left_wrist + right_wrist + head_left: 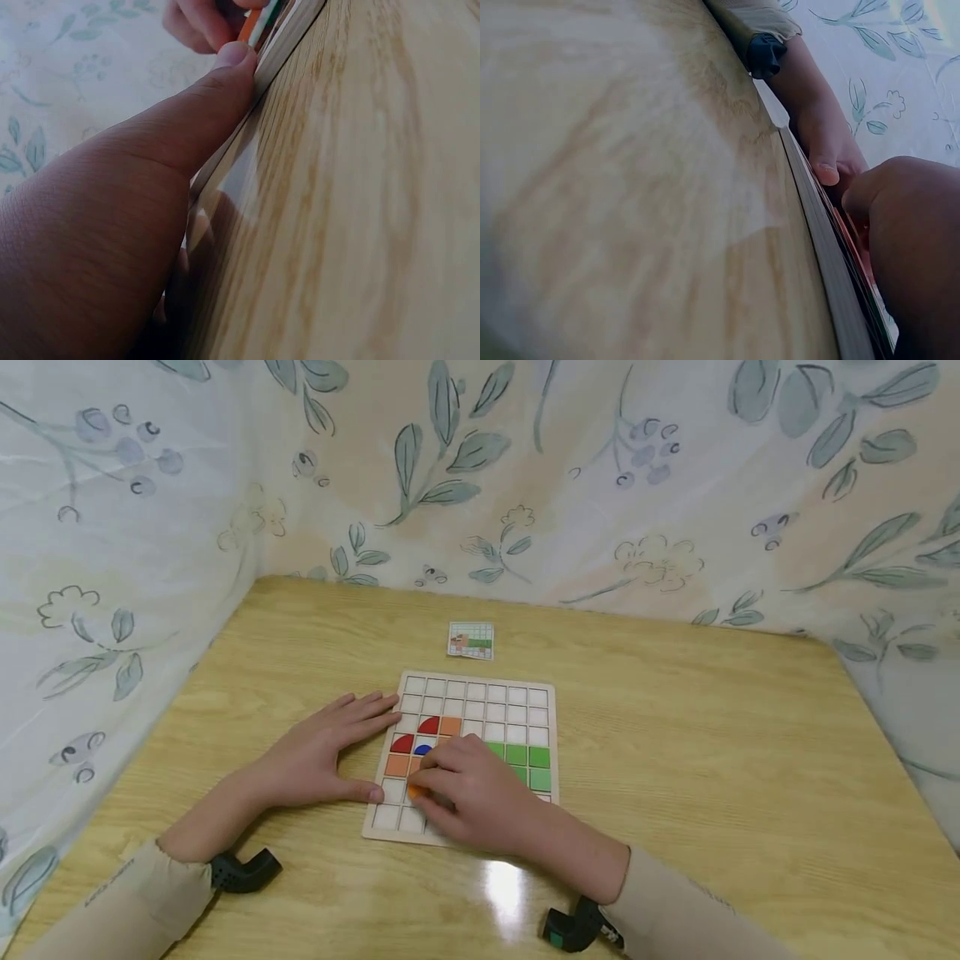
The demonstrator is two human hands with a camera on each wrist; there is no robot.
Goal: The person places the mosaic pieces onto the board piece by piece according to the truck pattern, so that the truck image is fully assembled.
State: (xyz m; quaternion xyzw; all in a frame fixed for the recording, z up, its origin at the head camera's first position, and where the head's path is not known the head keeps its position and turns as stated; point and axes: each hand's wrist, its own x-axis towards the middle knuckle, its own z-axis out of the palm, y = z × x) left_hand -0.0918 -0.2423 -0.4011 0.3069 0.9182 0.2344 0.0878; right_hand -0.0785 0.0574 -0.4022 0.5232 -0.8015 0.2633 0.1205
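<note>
A white grid board with a pale wooden rim lies on the table. My right hand is over its lower middle, pinching a small orange piece at the lower-left cells; the piece's edge also shows in the left wrist view. My left hand lies with fingers stretched along the board's left side, its thumb touching the rim. Set in the grid are red quarter-round pieces, a blue half-round piece, light orange squares and several green squares. My right hand hides part of the grid.
Behind the board lies a small card printed with a coloured grid picture. The wood-grain table extends widely to the right. Leaf-patterned cloth hangs along the back and sides. Black devices are worn at both wrists.
</note>
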